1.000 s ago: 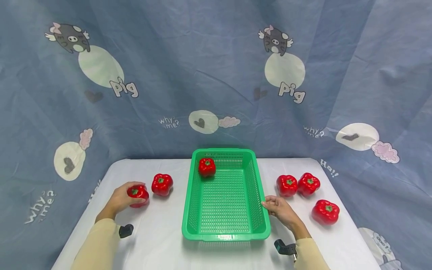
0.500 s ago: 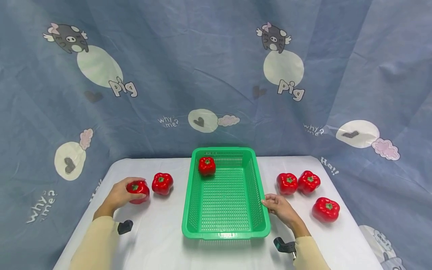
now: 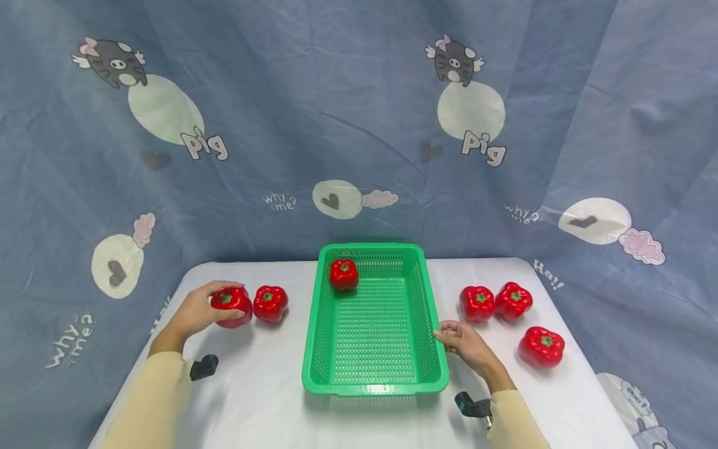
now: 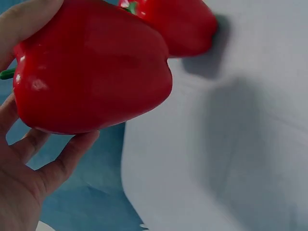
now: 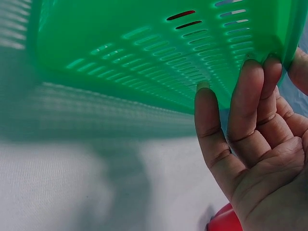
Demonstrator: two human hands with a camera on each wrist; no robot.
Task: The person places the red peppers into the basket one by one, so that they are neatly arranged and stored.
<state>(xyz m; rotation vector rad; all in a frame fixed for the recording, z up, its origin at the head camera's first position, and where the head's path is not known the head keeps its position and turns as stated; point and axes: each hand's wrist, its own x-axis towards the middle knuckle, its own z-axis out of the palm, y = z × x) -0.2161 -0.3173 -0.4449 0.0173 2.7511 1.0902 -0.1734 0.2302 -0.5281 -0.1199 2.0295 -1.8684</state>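
My left hand (image 3: pixel 195 310) grips a red bell pepper (image 3: pixel 235 304) between thumb and fingers. In the left wrist view this pepper (image 4: pixel 96 72) is raised off the white table, its shadow lying apart from it. Just to its right sits another red bell pepper (image 3: pixel 270 304). A green plastic basket (image 3: pixel 373 390) stands in the middle, with one red bell pepper (image 3: pixel 344 275) in its far left corner. My right hand (image 3: pixel 465 344) pinches the basket's right rim, thumb on top. Its fingertips press on the slotted outer wall (image 5: pixel 159 53) in the right wrist view.
On the right of the white table (image 3: pixel 252 399) are three red bell peppers: two side by side, a left one (image 3: pixel 477 304) and a right one (image 3: pixel 513 302), and a nearer one (image 3: pixel 541 348). A blue printed curtain (image 3: pixel 359 125) hangs behind the table.
My left hand has lifted its bell pepper and carried it slightly away from me, closer to the neighbouring pepper. The right hand keeps its place on the basket rim.
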